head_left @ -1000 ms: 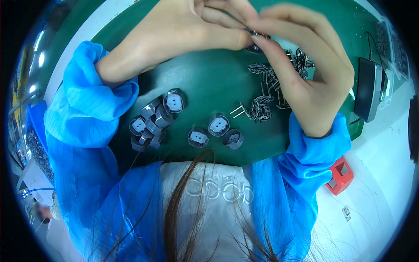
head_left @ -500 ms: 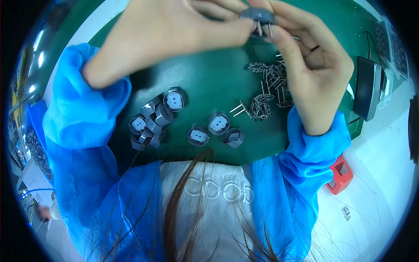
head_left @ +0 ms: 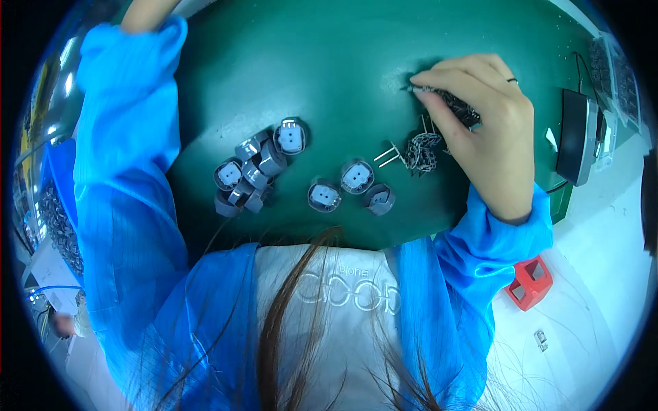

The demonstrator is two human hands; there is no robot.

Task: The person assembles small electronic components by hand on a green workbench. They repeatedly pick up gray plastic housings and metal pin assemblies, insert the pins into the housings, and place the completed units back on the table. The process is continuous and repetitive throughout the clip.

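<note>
My left hand reaches past the top left edge; only the wrist (head_left: 147, 12) shows above a blue sleeve, the fingers out of sight. My right hand (head_left: 483, 103) is closed in a pinch at the far right, thumb against fingertips, on a small metal pin part (head_left: 414, 88) mostly covered by the fingers. Under and beside it lies a heap of dark metal pin parts (head_left: 421, 152), some with two long prongs (head_left: 388, 156) sticking out. Round grey plug housings (head_left: 257, 168) with pale two-holed faces are piled at the left. Three more housings (head_left: 357, 177) lie near the middle.
All this rests on a green table mat (head_left: 308, 75). To the right stand a black box-shaped device (head_left: 576, 137) with a cable and a clear tray (head_left: 617, 75) of parts. A red plastic holder (head_left: 530, 282) sits beside my right sleeve; a blue bin (head_left: 63, 198) is at the left.
My hands have parted from the grey plug they held together. The left has gone up and left, out of the picture; the right has come down onto the metal pin heap.
</note>
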